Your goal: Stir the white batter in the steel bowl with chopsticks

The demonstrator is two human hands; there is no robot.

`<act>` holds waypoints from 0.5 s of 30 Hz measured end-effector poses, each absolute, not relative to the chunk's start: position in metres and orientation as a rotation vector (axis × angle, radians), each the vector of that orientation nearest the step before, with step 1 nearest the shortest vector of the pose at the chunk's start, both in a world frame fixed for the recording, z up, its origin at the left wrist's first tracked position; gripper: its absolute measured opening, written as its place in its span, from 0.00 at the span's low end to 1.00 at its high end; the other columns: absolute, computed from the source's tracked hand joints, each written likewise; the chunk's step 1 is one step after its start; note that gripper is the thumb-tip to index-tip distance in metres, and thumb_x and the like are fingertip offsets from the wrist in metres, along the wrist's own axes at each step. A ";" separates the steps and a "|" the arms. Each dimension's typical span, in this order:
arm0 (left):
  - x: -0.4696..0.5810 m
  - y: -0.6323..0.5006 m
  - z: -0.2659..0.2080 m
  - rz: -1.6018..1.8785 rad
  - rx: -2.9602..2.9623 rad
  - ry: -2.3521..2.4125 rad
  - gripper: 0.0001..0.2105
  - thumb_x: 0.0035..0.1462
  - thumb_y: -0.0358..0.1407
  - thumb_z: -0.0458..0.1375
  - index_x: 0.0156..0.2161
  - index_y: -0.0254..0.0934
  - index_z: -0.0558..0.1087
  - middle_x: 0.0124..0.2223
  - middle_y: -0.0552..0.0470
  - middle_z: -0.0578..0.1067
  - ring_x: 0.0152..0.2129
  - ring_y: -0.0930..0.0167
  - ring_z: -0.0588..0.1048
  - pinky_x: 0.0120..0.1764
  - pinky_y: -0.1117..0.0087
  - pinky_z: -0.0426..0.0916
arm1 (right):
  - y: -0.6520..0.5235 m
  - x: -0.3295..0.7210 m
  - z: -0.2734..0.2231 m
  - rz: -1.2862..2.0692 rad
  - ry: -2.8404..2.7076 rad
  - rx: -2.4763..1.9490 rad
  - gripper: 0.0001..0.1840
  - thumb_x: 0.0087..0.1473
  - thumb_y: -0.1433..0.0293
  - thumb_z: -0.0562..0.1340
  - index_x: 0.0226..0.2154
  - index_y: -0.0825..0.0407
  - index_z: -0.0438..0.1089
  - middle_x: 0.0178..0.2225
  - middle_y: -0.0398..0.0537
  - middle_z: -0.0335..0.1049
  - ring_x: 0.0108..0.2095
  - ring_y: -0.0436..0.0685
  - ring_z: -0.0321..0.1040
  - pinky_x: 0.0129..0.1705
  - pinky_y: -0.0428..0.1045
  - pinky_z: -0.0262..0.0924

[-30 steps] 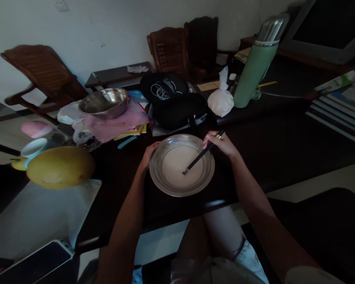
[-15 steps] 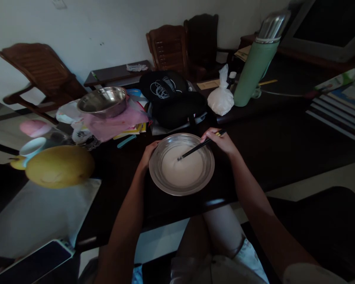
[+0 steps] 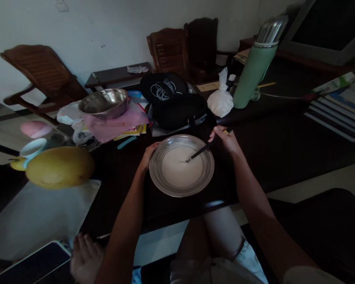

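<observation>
A metal bowl (image 3: 157, 173) sits on the dark table, with a whitish, smooth liquid (image 3: 179, 173) in it. Around the bowl's left rim my left hand (image 3: 149, 154) is closed, its fingers partly hidden by the far side. My right hand (image 3: 225, 140) is just off the bowl's right rim and grips black chopsticks (image 3: 201, 150) with gold bands. Their tips dip into the liquid a little right of its middle. Beyond the bowl stand a knotted plastic bag of white powder (image 3: 220, 103) and a green thermos (image 3: 253, 77).
At left are a yellow pear-shaped object (image 3: 60, 167), a second metal bowl (image 3: 105, 106) on a pink bag, and a light-blue tool (image 3: 126, 142). A black case (image 3: 177, 110) lies behind. Another person's hand (image 3: 85, 256) and a phone (image 3: 35, 264) are lower left; books (image 3: 340, 110) right.
My right hand has shifted right and slightly toward me, drawing the chopstick tips rightward through the liquid. My left hand stays on the rim. Another person's hand has appeared beside the phone.
</observation>
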State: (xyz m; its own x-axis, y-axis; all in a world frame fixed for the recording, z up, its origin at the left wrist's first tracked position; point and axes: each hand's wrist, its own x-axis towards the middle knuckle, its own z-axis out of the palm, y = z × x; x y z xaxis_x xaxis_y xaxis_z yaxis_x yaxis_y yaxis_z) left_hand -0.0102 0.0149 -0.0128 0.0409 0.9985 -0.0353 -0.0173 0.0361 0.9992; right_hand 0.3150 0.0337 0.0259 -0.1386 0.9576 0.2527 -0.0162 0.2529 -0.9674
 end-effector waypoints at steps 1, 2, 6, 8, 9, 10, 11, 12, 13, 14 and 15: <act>-0.010 0.015 -0.013 1.162 1.193 1.183 0.21 0.45 0.48 0.59 0.38 0.33 0.78 0.40 0.46 0.81 0.42 0.60 0.75 0.46 0.65 0.66 | 0.033 0.315 0.027 1.144 -1.427 -0.945 0.22 0.53 0.49 0.63 0.23 0.50 0.73 0.19 0.43 0.73 0.23 0.53 0.70 0.34 0.50 0.65; -0.010 0.015 -0.013 1.165 1.194 1.184 0.21 0.45 0.48 0.59 0.38 0.33 0.78 0.40 0.46 0.81 0.42 0.60 0.75 0.46 0.65 0.66 | 0.032 0.315 0.028 1.189 -1.462 -0.926 0.22 0.52 0.49 0.63 0.22 0.50 0.73 0.18 0.43 0.73 0.22 0.53 0.70 0.34 0.50 0.65; -0.010 0.015 -0.013 1.171 1.162 1.199 0.21 0.45 0.47 0.59 0.39 0.33 0.78 0.40 0.47 0.81 0.42 0.60 0.75 0.46 0.65 0.66 | 0.028 0.307 0.031 1.275 -1.658 -0.817 0.20 0.50 0.51 0.66 0.25 0.51 0.76 0.25 0.46 0.78 0.29 0.54 0.74 0.38 0.50 0.66; -0.010 0.015 -0.013 1.168 1.157 1.208 0.21 0.45 0.47 0.59 0.39 0.33 0.78 0.39 0.46 0.81 0.41 0.60 0.75 0.45 0.64 0.66 | 0.029 0.308 0.030 1.188 -1.619 -0.851 0.20 0.50 0.51 0.65 0.25 0.50 0.76 0.27 0.46 0.78 0.31 0.55 0.74 0.39 0.50 0.66; -0.010 0.015 -0.013 1.169 1.160 1.213 0.21 0.45 0.47 0.59 0.39 0.33 0.78 0.39 0.46 0.80 0.40 0.60 0.75 0.45 0.64 0.65 | 0.030 0.310 0.029 1.135 -1.562 -0.887 0.20 0.51 0.51 0.65 0.24 0.50 0.75 0.26 0.45 0.78 0.31 0.55 0.74 0.39 0.50 0.66; -0.010 0.015 -0.013 1.170 1.167 1.218 0.21 0.45 0.47 0.59 0.39 0.33 0.78 0.39 0.46 0.80 0.40 0.60 0.75 0.45 0.64 0.65 | 0.031 0.312 0.028 1.090 -1.501 -0.921 0.20 0.52 0.50 0.64 0.24 0.49 0.74 0.24 0.44 0.77 0.29 0.54 0.74 0.39 0.50 0.66; -0.010 0.015 -0.013 1.172 1.171 1.222 0.20 0.46 0.47 0.59 0.39 0.33 0.78 0.39 0.46 0.80 0.40 0.60 0.75 0.45 0.64 0.65 | 0.032 0.314 0.028 1.068 -1.453 -0.944 0.21 0.53 0.50 0.64 0.23 0.49 0.74 0.22 0.44 0.76 0.27 0.54 0.73 0.38 0.50 0.66; -0.010 0.015 -0.013 1.172 1.176 1.223 0.20 0.46 0.47 0.59 0.39 0.33 0.78 0.38 0.46 0.80 0.40 0.60 0.75 0.45 0.64 0.65 | 0.032 0.315 0.027 1.079 -1.429 -0.952 0.21 0.54 0.50 0.63 0.22 0.49 0.73 0.20 0.43 0.75 0.25 0.53 0.72 0.36 0.50 0.66; -0.010 0.015 -0.013 1.173 1.181 1.222 0.20 0.46 0.47 0.59 0.38 0.33 0.78 0.38 0.46 0.80 0.40 0.60 0.75 0.44 0.65 0.65 | 0.031 0.314 0.027 1.119 -1.434 -0.943 0.22 0.54 0.50 0.62 0.22 0.50 0.73 0.19 0.43 0.74 0.23 0.53 0.71 0.35 0.50 0.65; -0.010 0.015 -0.013 1.172 1.185 1.218 0.20 0.45 0.47 0.59 0.38 0.33 0.77 0.38 0.46 0.80 0.40 0.60 0.75 0.44 0.65 0.65 | 0.030 0.313 0.028 1.175 -1.465 -0.920 0.22 0.54 0.50 0.63 0.22 0.50 0.73 0.18 0.43 0.73 0.23 0.53 0.70 0.34 0.50 0.65; -0.010 0.015 -0.013 1.169 1.186 1.213 0.20 0.45 0.47 0.59 0.38 0.33 0.77 0.37 0.46 0.80 0.40 0.61 0.75 0.44 0.65 0.65 | 0.029 0.311 0.028 1.234 -1.512 -0.890 0.22 0.53 0.50 0.63 0.23 0.50 0.74 0.19 0.43 0.74 0.23 0.53 0.71 0.34 0.50 0.65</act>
